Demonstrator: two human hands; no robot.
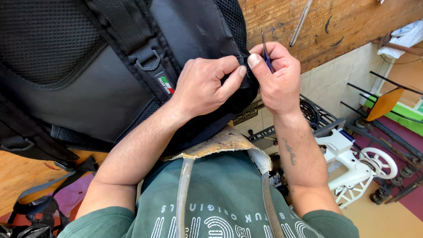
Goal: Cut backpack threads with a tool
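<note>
1. Black backpack (101, 83) is lying across the lap, its edge seam caught between both hands.
2. Left hand (207, 86) is pinching the seam fabric, thumb pressed to fingers.
3. Right hand (275, 81) is closed on a thin blue-handled tool (265, 52), tip pointing up, just beside the pinch.
4. Judgement: keep fabric taut, tool strokes short, away from left thumb.
5. Wooden bench (343, 22) edge is sitting just beyond the grip; open room to the right, above a white sewing machine (348, 163).

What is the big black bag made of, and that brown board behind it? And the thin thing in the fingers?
The backpack looks like smooth black woven fabric with spongy mesh panels; tiny holes show on the padding. The board looks like bare, scuffed wood, with grain and dark marks. The thin tool in the right hand seems metal with a blue handle, though it is too small to be sure.
</note>
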